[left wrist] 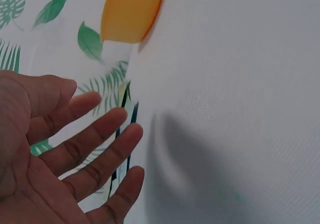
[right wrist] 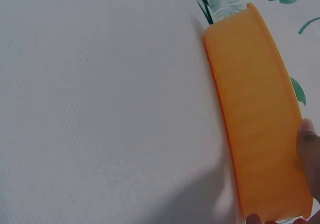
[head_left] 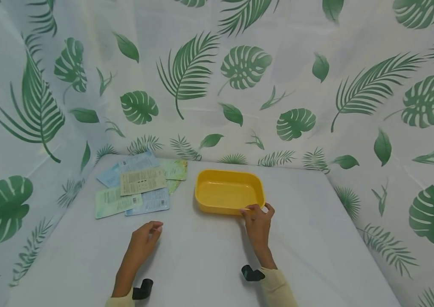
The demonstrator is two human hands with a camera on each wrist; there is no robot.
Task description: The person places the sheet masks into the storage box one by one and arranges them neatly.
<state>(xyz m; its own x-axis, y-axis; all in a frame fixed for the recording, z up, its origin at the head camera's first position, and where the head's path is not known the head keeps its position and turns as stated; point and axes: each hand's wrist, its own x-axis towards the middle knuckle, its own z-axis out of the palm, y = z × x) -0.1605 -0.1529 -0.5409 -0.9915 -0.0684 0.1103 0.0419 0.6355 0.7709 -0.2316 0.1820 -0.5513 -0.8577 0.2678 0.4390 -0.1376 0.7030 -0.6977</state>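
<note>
A yellow rectangular tray with rounded corners stands on the white table, its inside bare. My right hand grips the tray at its front right corner. In the right wrist view the thumb lies by the rim of the tray wall, and fingertips show at the lower end. To the left of the tray, my left hand hovers over the table with fingers loosely bent and spread, holding nothing. Closest to it is a pile of flat printed packets in blue, green and beige, overlapping one another.
The white table runs back to a white cloth wall printed with green leaves, which also closes off both sides. Seen edge-on in the left wrist view, the packets lie behind the left fingers.
</note>
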